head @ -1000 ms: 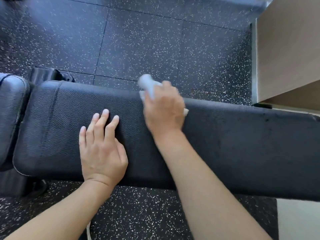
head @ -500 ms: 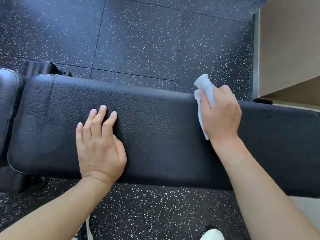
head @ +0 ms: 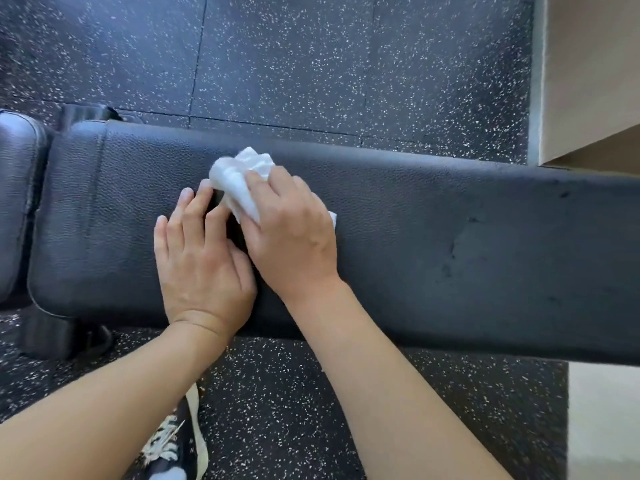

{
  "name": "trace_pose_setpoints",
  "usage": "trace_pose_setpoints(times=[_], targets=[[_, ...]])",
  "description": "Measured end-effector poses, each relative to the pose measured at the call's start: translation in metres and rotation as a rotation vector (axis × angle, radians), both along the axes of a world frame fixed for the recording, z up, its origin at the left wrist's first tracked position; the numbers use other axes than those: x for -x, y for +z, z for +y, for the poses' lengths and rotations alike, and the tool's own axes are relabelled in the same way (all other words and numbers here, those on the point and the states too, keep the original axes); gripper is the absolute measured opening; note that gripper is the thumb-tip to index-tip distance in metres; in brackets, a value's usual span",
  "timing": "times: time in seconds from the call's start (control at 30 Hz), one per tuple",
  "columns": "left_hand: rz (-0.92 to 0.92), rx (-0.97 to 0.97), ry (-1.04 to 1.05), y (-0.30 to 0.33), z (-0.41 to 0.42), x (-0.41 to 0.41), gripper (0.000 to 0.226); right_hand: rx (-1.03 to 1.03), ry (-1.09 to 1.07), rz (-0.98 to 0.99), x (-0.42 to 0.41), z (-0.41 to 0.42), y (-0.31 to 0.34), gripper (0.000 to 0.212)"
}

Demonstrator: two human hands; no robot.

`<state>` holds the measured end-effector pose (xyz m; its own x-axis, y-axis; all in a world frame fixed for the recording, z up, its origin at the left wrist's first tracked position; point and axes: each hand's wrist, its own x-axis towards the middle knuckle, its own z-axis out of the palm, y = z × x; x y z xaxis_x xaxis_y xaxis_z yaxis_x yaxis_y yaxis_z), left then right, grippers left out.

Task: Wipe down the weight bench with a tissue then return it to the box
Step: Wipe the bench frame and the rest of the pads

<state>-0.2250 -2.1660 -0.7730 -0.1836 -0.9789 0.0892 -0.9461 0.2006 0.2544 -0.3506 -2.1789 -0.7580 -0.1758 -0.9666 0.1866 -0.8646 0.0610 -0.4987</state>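
While my black laced sneaker (head: 173, 455) stands on the speckled rubber floor (head: 311, 64), my left hand (head: 202, 261) lies flat, fingers released, on the black textured leather table (head: 450, 244); my right hand (head: 291, 233) grasps the crumpled white tissue (head: 239, 178) against it.

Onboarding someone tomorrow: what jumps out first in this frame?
The white tissue, crumpled under the right hand, stands out against the black weight bench that runs across the middle of the frame. Just left of it, the left hand lies flat on the pad, fingers straight. The speckled rubber floor fills the rest, with a shoe at the bottom edge.
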Motion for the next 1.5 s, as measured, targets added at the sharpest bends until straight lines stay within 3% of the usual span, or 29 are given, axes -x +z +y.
trace_pose_setpoints(times=[0.2, 0.27, 0.37, 0.47, 0.53, 0.7, 0.9, 1.03, 1.13, 1.23, 1.37, 1.5], targets=[[0.016, 0.024, -0.017, 0.002, 0.001, -0.001, 0.059, 0.044, 0.334, 0.105, 0.097, 0.118, -0.004, 0.031], [0.014, 0.021, -0.019, 0.001, 0.001, -0.001, 0.059, 0.058, 0.270, 0.122, 0.141, 0.126, -0.007, 0.031], [0.018, 0.014, -0.020, 0.000, 0.000, -0.002, 0.060, 0.072, 0.003, 0.155, 0.164, 0.108, -0.010, 0.026], [0.023, 0.020, -0.015, 0.000, 0.001, -0.001, 0.059, 0.059, -0.208, 0.180, 0.130, 0.073, -0.008, 0.031], [0.023, 0.021, -0.011, 0.001, 0.001, -0.001, 0.059, 0.042, -0.211, 0.183, 0.089, 0.048, -0.007, 0.027], [0.022, 0.024, -0.013, 0.000, 0.001, -0.001, 0.059, 0.022, 0.022, 0.181, 0.018, 0.067, -0.006, 0.025], [0.030, 0.032, -0.023, 0.001, 0.001, -0.002, 0.058, 0.016, 0.225, 0.133, 0.095, 0.177, -0.008, 0.036], [0.026, 0.028, -0.021, 0.000, 0.001, -0.002, 0.059, 0.009, 0.018, 0.165, 0.147, 0.155, -0.011, 0.032], [0.026, 0.024, -0.022, 0.000, 0.000, -0.003, 0.059, 0.041, -0.238, 0.183, 0.132, 0.097, -0.010, 0.035], [0.022, 0.029, -0.021, 0.001, 0.000, -0.002, 0.059, 0.031, -0.284, 0.149, 0.091, 0.034, -0.005, 0.033], [0.021, 0.034, -0.017, 0.000, 0.000, -0.001, 0.058, 0.022, -0.143, 0.180, 0.015, -0.006, 0.001, 0.029], [0.028, 0.033, -0.006, -0.001, 0.000, -0.001, 0.055, 0.046, 0.072, 0.181, 0.007, 0.046, -0.003, 0.025]])
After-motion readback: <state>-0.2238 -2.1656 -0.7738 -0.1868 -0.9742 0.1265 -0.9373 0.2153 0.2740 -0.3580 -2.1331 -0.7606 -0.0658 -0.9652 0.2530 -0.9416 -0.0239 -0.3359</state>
